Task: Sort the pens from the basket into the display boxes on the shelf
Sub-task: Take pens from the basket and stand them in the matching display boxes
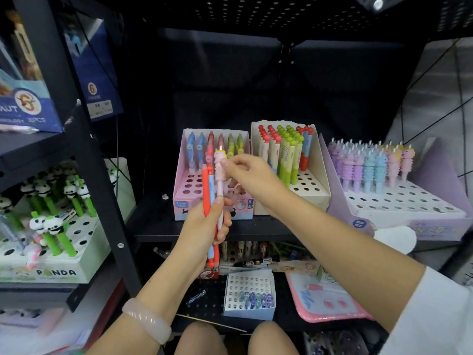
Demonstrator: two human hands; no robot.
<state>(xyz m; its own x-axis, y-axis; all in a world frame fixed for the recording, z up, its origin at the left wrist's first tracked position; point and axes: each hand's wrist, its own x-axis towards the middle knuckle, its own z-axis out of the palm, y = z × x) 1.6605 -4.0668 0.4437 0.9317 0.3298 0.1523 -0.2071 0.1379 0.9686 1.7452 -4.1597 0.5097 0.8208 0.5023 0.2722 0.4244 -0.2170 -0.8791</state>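
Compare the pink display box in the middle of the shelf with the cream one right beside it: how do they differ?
The pink box holds blue, red and green pens only along its back, so most of its holes are empty; the cream box is taller and its red- and green-capped pens fill several rows, leaving fewer empty holes. The pink box sits partly behind the hands; the cream box is mostly unobstructed. Both stand on the same shelf and hold pens upright in a perforated tray.

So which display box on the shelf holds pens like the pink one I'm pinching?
The lavender box at far right; its unicorn pens match the pink pen.
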